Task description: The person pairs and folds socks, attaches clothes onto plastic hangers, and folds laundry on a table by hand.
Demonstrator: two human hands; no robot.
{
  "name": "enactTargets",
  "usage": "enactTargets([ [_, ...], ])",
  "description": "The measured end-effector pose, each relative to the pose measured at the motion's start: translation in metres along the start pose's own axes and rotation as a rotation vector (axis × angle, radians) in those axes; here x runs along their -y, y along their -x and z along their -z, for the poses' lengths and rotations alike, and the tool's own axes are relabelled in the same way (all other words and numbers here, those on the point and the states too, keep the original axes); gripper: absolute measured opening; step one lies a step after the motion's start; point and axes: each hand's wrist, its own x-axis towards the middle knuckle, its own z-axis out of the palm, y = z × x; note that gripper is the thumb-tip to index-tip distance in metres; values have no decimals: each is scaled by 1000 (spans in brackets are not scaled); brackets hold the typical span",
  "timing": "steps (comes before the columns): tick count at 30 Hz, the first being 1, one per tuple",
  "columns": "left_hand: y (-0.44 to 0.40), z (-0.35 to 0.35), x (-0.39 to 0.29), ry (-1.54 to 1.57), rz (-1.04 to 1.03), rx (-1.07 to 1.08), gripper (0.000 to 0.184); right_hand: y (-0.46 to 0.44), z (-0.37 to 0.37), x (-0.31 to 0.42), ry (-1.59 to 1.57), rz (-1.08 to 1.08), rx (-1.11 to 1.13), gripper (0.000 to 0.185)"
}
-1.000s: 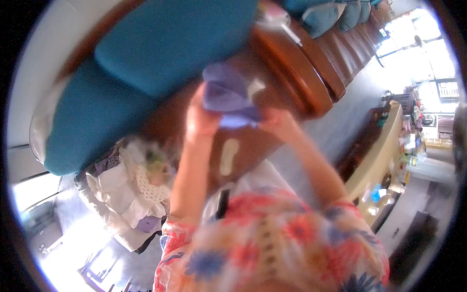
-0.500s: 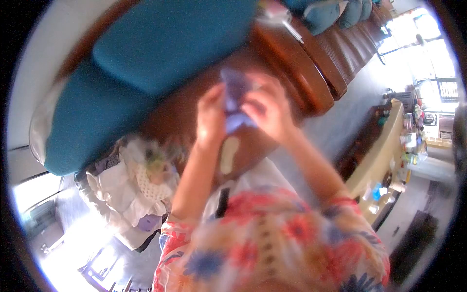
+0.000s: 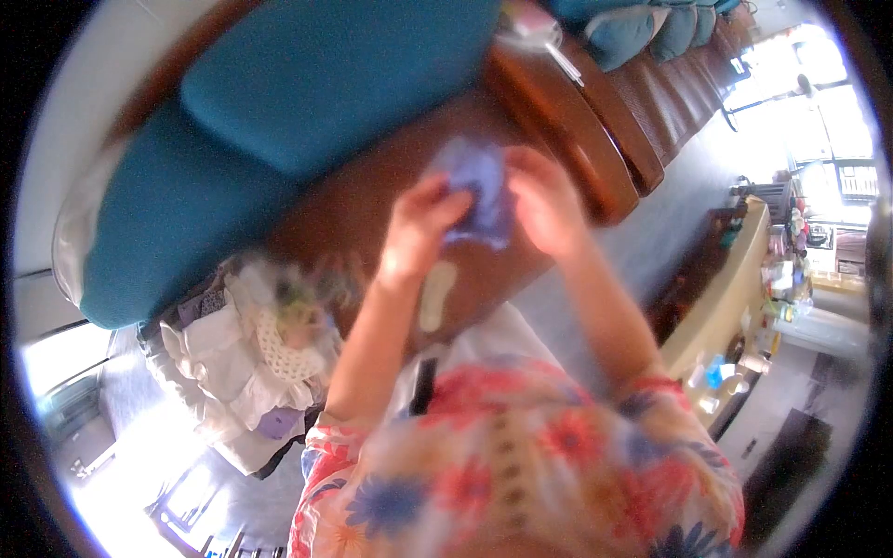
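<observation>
A small bluish-purple piece of cloth (image 3: pixel 484 200), blurred by motion, is held up in front of me over the brown seat; its exact kind cannot be made out. My left hand (image 3: pixel 423 219) is closed on its left side, with the thumb lying across the front. At the cloth's right edge, the curled fingers of my right hand (image 3: pixel 544 200) pinch it, partly smeared. Below the cloth, a pale cream, sock-shaped piece (image 3: pixel 437 296) lies flat on the brown seat (image 3: pixel 358 209).
Teal cushions (image 3: pixel 344 74) line the back of the seat. To the left lies a heap of white and purple clothes (image 3: pixel 237 358). A brown armrest (image 3: pixel 558 130) carries a silvery round item with a handle (image 3: pixel 535 33). Across the floor, a cluttered counter (image 3: pixel 716 321) stands at right.
The cloth has turned and spread into a wider, flatter shape. My right hand has moved slightly right, away from my left, and the left thumb now lies over the cloth.
</observation>
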Motion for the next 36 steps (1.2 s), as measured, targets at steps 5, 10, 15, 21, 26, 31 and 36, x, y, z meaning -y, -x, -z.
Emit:
enactTargets([
  [5, 2, -2, 6, -85, -8, 9, 17, 4, -2, 8, 331, 64, -33, 18],
  [10, 6, -1, 6, 11, 28, -6, 12, -1, 10, -7, 190, 22, -37, 29],
  [15, 5, 6, 13, 95, 46, -58, 10, 12, 16, -18, -153, -218, 125, 51],
  [21, 5, 0, 10, 39, 59, -100, 11, 16, 13, -11, 47, -167, 46, 32],
  [26, 1, 6, 17, -68, 86, -29, 13, 17, 10, -10, 281, 13, -73, 21],
  [31, 0, 7, 18, 53, 105, -22, 14, 24, 3, 5, 337, -5, -102, 17],
  [36, 1, 11, 12, 226, 71, -17, 12, 28, 21, 7, 182, -38, 44, 15],
])
